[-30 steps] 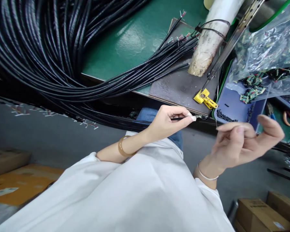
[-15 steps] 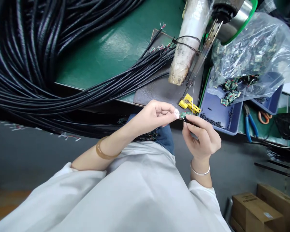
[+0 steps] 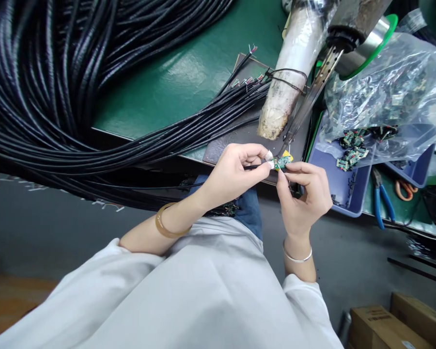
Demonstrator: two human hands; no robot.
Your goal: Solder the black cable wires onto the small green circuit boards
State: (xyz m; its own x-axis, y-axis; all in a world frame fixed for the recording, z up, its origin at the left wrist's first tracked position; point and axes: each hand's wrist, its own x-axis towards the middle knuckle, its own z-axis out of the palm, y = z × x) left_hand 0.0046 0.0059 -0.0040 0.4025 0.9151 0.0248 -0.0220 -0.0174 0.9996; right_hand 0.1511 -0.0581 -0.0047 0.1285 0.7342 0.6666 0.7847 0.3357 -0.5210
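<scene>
Two white-covered fingertips of my left hand [image 3: 240, 167] pinch one end of a small green circuit board [image 3: 284, 161]. A black cable [image 3: 252, 167] runs out to the left between those fingers. From the right, my right hand [image 3: 307, 191] meets the board with thumb and fingers drawn together around a thin pale wire [image 3: 279, 166]; its index fingertip lies against or very near the board's edge. Just above the board points the soldering iron [image 3: 305, 109], its tip partly hidden. Behind the board, a yellow piece [image 3: 288, 155] shows only in part.
Bundled black cables [image 3: 138, 148] cover the left side, their stripped ends on a brown mat [image 3: 225, 145]. A white wrapped tube [image 3: 285, 92] hangs beside the iron. At right are a blue tray [image 3: 361, 196], a plastic bag of circuit boards [image 3: 392, 92], blue-handled pliers [image 3: 383, 203] and a solder spool [image 3: 366, 53].
The board has tilted and come up closer to the iron, covering most of the yellow piece. My right fingers have shifted, exposing more of the board. The whole view has shifted slightly.
</scene>
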